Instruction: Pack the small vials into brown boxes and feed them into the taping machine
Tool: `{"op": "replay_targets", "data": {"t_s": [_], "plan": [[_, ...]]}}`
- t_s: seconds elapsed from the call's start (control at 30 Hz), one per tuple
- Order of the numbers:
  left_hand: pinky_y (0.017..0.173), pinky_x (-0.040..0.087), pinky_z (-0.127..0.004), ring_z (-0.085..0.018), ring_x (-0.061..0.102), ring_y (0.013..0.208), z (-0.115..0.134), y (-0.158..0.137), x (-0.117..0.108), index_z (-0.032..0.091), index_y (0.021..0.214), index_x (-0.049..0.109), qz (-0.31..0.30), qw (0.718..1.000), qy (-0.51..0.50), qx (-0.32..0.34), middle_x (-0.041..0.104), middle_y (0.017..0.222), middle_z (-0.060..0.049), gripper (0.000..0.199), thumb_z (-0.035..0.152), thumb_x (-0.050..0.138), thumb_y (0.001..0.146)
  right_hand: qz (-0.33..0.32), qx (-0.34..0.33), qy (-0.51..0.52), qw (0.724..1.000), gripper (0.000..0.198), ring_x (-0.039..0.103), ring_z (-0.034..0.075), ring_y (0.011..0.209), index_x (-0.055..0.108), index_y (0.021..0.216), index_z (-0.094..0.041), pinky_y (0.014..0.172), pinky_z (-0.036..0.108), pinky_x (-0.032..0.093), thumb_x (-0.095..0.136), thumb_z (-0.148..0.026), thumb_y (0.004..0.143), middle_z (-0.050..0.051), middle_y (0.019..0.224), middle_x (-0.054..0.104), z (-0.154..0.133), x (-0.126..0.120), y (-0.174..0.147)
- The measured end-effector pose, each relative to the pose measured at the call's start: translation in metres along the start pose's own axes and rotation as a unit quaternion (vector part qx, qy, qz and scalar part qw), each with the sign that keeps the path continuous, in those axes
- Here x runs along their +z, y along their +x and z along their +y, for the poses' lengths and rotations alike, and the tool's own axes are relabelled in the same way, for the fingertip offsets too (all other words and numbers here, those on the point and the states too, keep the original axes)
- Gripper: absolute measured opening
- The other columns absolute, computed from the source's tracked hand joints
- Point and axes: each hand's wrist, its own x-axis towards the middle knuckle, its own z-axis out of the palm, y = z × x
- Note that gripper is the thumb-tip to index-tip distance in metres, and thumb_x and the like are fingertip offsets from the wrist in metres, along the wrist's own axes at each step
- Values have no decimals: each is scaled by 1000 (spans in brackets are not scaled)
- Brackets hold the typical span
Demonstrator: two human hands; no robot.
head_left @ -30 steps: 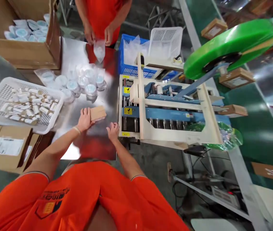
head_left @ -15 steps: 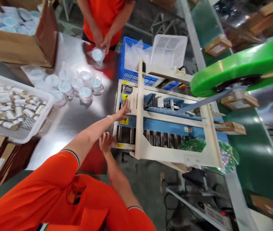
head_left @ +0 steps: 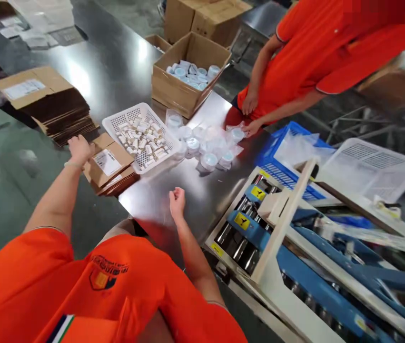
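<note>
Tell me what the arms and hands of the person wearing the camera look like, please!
The arms come out of short, bright orange sleeves with a thin trim at the edge. Below that they are bare. No gloves either! The left hand has a thin, pale wristband; the right hand shows none.

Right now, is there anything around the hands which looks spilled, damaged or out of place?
Nothing looks clearly spilled or damaged. The larger stack of flattened cartons, beyond the left hand, looks somewhat untidy: its layers fan out unevenly. The small white containers are jumbled, but lie inside the white basket.
</note>
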Motion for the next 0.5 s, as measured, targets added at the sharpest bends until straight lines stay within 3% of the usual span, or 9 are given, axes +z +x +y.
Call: {"op": "replay_targets", "data": {"t_s": [0.07, 0.17, 0.27, 0.33, 0.43, 0.47, 0.5], "plan": [[113, 43, -75, -52, 56, 141, -24, 6, -6, 9, 121, 71, -65, 998, -12, 15, 75, 121, -27, 100, 98, 53, 79, -93, -1, 99, 991, 35, 69, 23, 103, 63, 125, -20, 97, 36, 59, 66, -41, 97, 9, 110, 72, -54, 56, 14], [108, 50, -68, -48, 65, 129, -27, 3, -5, 12, 103, 73, -129, 992, 11, 12, 75, 110, -26, 93, 100, 56, 74, -147, 66, 176, 971, 41, 68, 18, 93, 63, 121, -22, 80, 28, 59, 78, -42, 88, 3, 104, 72, -116, 126, 26], [100, 56, -59, -42, 71, 115, -11, -13, -6, 14, 95, 74, -165, 985, 49, 9, 75, 96, -21, 79, 89, 63, 74, -131, 145, 204, 959, 44, 68, 17, 86, 64, 120, -22, 69, 25, 58, 81, -37, 83, 1, 99, 72, -146, 154, 33], [88, 60, -54, -38, 74, 96, 3, -34, -10, 16, 97, 76, -203, 978, 42, 35, 73, 82, -15, 68, 79, 71, 72, -98, 168, 225, 955, 37, 69, 17, 81, 66, 113, -21, 68, 27, 59, 82, -32, 81, 0, 92, 73, -148, 139, 39], [73, 61, -46, -34, 74, 78, 31, -71, -14, 14, 128, 72, -242, 968, 13, 60, 75, 80, -9, 75, 66, 74, 74, -63, 126, 255, 957, 25, 70, 19, 77, 71, 96, -20, 71, 29, 60, 82, -30, 76, 0, 81, 74, -129, 71, 44], [76, 62, -48, -36, 75, 86, 43, -83, -14, 12, 138, 67, -228, 970, 5, 82, 78, 90, -12, 82, 66, 73, 77, -60, 91, 254, 961, 23, 71, 20, 77, 73, 93, -20, 72, 31, 61, 82, -30, 75, 0, 81, 75, -119, 40, 42], [87, 63, -52, -40, 76, 102, 56, -95, -12, 11, 145, 64, -163, 979, -3, 126, 79, 108, -18, 85, 66, 72, 81, -46, 47, 243, 968, 22, 72, 21, 79, 76, 93, -21, 75, 31, 61, 80, -31, 75, 1, 83, 76, -106, 8, 37]]}}
